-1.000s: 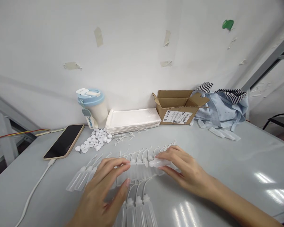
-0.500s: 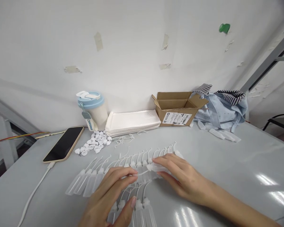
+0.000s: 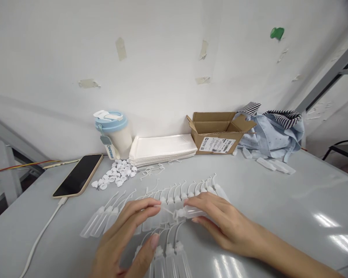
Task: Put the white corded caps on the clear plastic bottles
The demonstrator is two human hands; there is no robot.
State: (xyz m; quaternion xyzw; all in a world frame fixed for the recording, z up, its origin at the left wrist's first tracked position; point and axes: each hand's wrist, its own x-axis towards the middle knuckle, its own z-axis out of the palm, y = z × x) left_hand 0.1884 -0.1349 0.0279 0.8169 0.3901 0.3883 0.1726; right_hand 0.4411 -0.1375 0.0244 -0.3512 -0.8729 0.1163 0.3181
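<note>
A glossy grey tabletop (image 3: 266, 204) met a white, tape-marked wall (image 3: 162, 100). On it were one black-screened phone (image 3: 79, 175), one blue-lidded cream cup (image 3: 121, 141) and one open brown cardboard box (image 3: 240, 141); the small white plastic caps (image 3: 119, 172) lay too heaped to count. The right hand (image 3: 224, 218) held one slim, translucent plastic tube (image 3: 193, 211) sideways, its thin strap toward the left hand (image 3: 124, 231), whose thumb stood wide; whether its fingers gripped the strap could not be told.

Tubes (image 3: 171, 262): smooth translucent plastic. Tabletop (image 3: 266, 200): smooth, glossy. Box (image 3: 220, 135): matt cardboard. Bundle (image 3: 278, 135): soft cloth. Phone screen (image 3: 78, 175): glossy. Cup lid (image 3: 111, 123): plastic.
</note>
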